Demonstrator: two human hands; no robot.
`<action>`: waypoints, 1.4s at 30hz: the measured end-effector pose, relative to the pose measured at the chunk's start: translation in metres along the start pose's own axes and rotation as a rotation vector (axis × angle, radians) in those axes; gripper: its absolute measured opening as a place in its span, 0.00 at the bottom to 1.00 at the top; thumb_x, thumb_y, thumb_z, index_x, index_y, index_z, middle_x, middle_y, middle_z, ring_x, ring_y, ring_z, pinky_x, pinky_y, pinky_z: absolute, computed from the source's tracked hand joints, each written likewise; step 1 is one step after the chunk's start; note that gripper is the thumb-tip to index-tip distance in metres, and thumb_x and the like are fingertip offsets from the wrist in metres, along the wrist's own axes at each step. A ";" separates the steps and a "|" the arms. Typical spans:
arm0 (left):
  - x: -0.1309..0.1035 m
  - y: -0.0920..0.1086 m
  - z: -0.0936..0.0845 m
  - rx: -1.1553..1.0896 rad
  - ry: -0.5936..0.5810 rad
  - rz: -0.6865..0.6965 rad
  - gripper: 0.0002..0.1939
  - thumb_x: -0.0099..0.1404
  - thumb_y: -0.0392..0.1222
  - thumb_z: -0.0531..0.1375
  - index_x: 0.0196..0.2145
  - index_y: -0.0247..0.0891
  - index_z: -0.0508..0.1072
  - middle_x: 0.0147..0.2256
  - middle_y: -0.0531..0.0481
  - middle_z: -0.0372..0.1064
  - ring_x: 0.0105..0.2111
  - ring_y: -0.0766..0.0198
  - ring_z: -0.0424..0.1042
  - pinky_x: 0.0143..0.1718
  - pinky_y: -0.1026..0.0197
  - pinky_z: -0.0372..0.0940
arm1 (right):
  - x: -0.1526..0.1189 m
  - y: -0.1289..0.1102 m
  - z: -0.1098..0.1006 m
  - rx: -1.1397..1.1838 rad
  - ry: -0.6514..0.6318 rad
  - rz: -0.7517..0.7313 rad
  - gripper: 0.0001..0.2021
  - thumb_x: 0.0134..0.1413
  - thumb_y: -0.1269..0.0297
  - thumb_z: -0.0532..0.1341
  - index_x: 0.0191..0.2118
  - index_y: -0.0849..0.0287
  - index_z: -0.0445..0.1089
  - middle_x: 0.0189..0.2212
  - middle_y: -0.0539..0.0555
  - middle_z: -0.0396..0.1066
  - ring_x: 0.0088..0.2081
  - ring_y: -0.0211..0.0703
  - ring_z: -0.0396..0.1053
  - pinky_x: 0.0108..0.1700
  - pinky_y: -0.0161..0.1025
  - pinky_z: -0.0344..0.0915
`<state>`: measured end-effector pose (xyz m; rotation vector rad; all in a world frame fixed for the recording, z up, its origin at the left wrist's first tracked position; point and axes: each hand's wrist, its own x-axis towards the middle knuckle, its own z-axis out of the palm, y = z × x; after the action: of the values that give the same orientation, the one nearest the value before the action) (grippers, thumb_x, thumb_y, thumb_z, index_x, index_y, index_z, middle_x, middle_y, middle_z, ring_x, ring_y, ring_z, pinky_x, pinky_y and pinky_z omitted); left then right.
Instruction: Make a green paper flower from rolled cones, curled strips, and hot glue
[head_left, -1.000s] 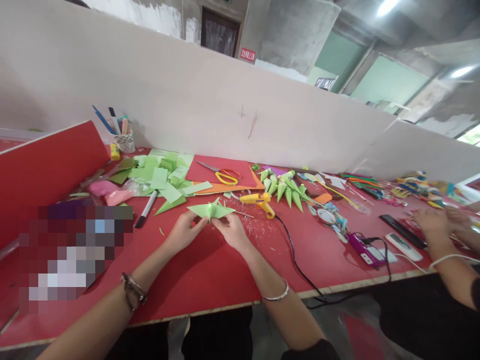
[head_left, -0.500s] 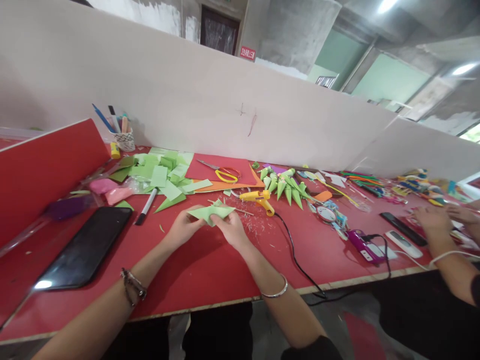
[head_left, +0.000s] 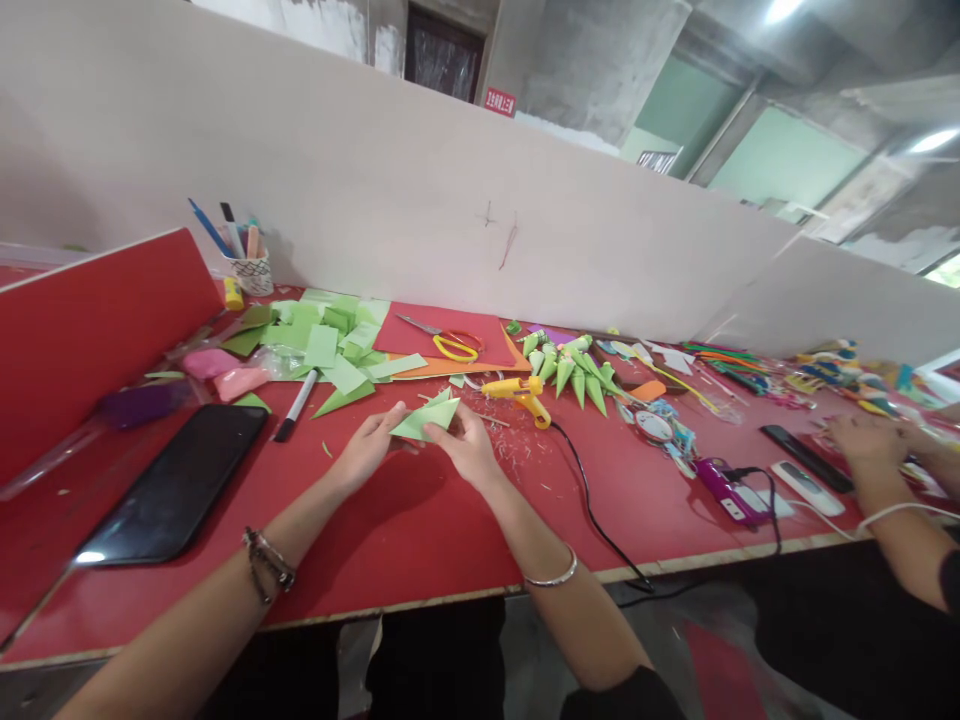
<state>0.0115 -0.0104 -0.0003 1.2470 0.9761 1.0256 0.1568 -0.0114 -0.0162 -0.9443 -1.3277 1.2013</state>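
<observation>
A folded piece of light green paper [head_left: 424,419] is held above the red table between my two hands. My left hand [head_left: 373,442] grips its left end, fingers closed on it. Thumb and fingers of my right hand [head_left: 466,443] pinch the right side. Just beyond the right hand lies a yellow glue gun [head_left: 519,394] with a black cord. Behind my left hand are loose green paper pieces [head_left: 321,345], several of them folded. A capped marker [head_left: 295,406] rests left of that hand. Scissors with yellow handles [head_left: 455,346] lie on a red sheet [head_left: 484,325].
A black phone [head_left: 176,485] lies at the left, near a pen cup [head_left: 252,272]. Green folded paper cones [head_left: 576,372] are clustered behind the glue gun. A purple power strip [head_left: 733,492] sits at the right, with a co-worker's hands [head_left: 866,440] beyond. A white partition [head_left: 420,200] runs along the back.
The green paper has turned in my hands, from a wide, wing-like shape to a narrower, tilted one. My left hand has shifted slightly and shows more open at the fingertips.
</observation>
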 end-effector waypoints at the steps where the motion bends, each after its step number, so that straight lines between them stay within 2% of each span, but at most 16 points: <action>1: 0.000 -0.001 0.000 -0.015 -0.004 -0.015 0.28 0.56 0.61 0.50 0.29 0.31 0.74 0.23 0.44 0.71 0.25 0.60 0.70 0.28 0.60 0.66 | 0.000 0.000 0.000 -0.026 0.006 -0.011 0.09 0.42 0.62 0.62 0.32 0.56 0.66 0.29 0.49 0.69 0.31 0.38 0.67 0.36 0.35 0.64; 3: 0.000 -0.001 -0.001 -0.029 -0.024 -0.045 0.27 0.56 0.60 0.50 0.32 0.31 0.73 0.26 0.43 0.72 0.27 0.59 0.71 0.28 0.60 0.67 | 0.000 0.000 0.000 -0.061 0.014 -0.019 0.08 0.42 0.61 0.61 0.31 0.56 0.66 0.27 0.48 0.68 0.28 0.37 0.66 0.33 0.35 0.64; 6: 0.000 -0.001 -0.004 0.029 -0.089 -0.058 0.20 0.53 0.54 0.57 0.35 0.34 0.73 0.30 0.45 0.72 0.28 0.62 0.71 0.31 0.61 0.67 | -0.001 -0.001 -0.001 -0.108 0.028 -0.023 0.07 0.43 0.61 0.61 0.30 0.56 0.66 0.26 0.48 0.67 0.25 0.35 0.63 0.29 0.34 0.62; 10: -0.002 0.000 -0.009 0.098 -0.262 -0.119 0.14 0.50 0.48 0.62 0.31 0.36 0.73 0.29 0.48 0.72 0.24 0.65 0.69 0.28 0.62 0.67 | -0.002 -0.004 -0.002 -0.237 0.030 -0.091 0.06 0.40 0.62 0.62 0.26 0.57 0.66 0.22 0.47 0.64 0.24 0.35 0.60 0.28 0.32 0.59; 12: -0.004 0.002 -0.010 0.073 -0.304 -0.177 0.13 0.49 0.48 0.62 0.30 0.36 0.73 0.29 0.47 0.72 0.23 0.67 0.68 0.26 0.62 0.66 | -0.003 -0.005 -0.002 -0.227 -0.012 -0.078 0.07 0.40 0.61 0.62 0.25 0.57 0.66 0.20 0.46 0.62 0.23 0.34 0.60 0.27 0.32 0.58; 16: -0.007 0.007 -0.008 0.014 -0.285 -0.240 0.14 0.53 0.50 0.59 0.28 0.34 0.70 0.25 0.51 0.67 0.17 0.73 0.60 0.19 0.68 0.58 | -0.003 -0.008 -0.002 -0.086 -0.059 -0.013 0.07 0.41 0.61 0.62 0.24 0.57 0.65 0.20 0.46 0.63 0.23 0.35 0.61 0.26 0.32 0.59; 19: -0.009 0.008 -0.005 0.021 -0.328 -0.260 0.16 0.56 0.52 0.56 0.23 0.35 0.65 0.20 0.55 0.61 0.14 0.76 0.51 0.15 0.70 0.47 | -0.004 -0.012 -0.001 -0.033 -0.069 -0.012 0.07 0.44 0.61 0.60 0.23 0.57 0.66 0.20 0.47 0.63 0.24 0.35 0.62 0.27 0.33 0.60; 21: -0.009 0.005 -0.005 0.037 -0.365 -0.258 0.18 0.57 0.54 0.55 0.22 0.35 0.63 0.18 0.57 0.57 0.14 0.76 0.48 0.15 0.70 0.44 | -0.005 -0.014 -0.001 -0.031 -0.082 -0.013 0.07 0.45 0.61 0.60 0.23 0.57 0.67 0.21 0.47 0.63 0.24 0.36 0.62 0.28 0.33 0.61; 24: -0.008 -0.001 -0.006 0.095 -0.384 -0.217 0.20 0.59 0.55 0.53 0.20 0.35 0.62 0.14 0.58 0.54 0.13 0.75 0.49 0.15 0.70 0.45 | -0.005 -0.015 0.000 -0.016 -0.107 0.000 0.07 0.45 0.61 0.60 0.23 0.57 0.68 0.21 0.48 0.65 0.24 0.36 0.64 0.29 0.35 0.61; 29: -0.004 -0.005 -0.008 0.202 -0.392 -0.132 0.20 0.59 0.56 0.52 0.27 0.34 0.68 0.14 0.58 0.58 0.13 0.74 0.54 0.16 0.69 0.49 | -0.003 -0.008 0.000 0.080 -0.124 0.045 0.08 0.43 0.60 0.62 0.28 0.57 0.63 0.21 0.45 0.63 0.19 0.33 0.63 0.23 0.33 0.59; 34: -0.003 -0.004 -0.008 0.262 -0.387 -0.104 0.20 0.58 0.55 0.53 0.26 0.33 0.67 0.14 0.59 0.57 0.13 0.75 0.54 0.15 0.70 0.50 | 0.001 0.000 -0.002 0.072 -0.050 0.100 0.15 0.43 0.55 0.61 0.34 0.57 0.58 0.24 0.44 0.61 0.21 0.31 0.61 0.24 0.31 0.58; 38: -0.003 -0.003 -0.008 0.280 -0.415 -0.102 0.17 0.57 0.53 0.55 0.28 0.33 0.68 0.13 0.60 0.55 0.13 0.75 0.53 0.15 0.70 0.49 | 0.001 -0.002 -0.005 -0.052 -0.226 0.198 0.18 0.51 0.47 0.52 0.27 0.59 0.60 0.19 0.47 0.59 0.21 0.32 0.57 0.22 0.32 0.54; 42: -0.003 -0.003 -0.009 0.292 -0.440 -0.103 0.17 0.57 0.52 0.55 0.28 0.33 0.68 0.13 0.60 0.54 0.13 0.75 0.52 0.15 0.70 0.48 | -0.003 -0.008 -0.006 -0.096 -0.317 0.118 0.21 0.53 0.45 0.49 0.25 0.59 0.59 0.18 0.47 0.60 0.21 0.32 0.57 0.24 0.32 0.53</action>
<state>0.0021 -0.0108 -0.0042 1.5634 0.8498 0.5045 0.1640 -0.0146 -0.0094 -0.9378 -1.6089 1.4323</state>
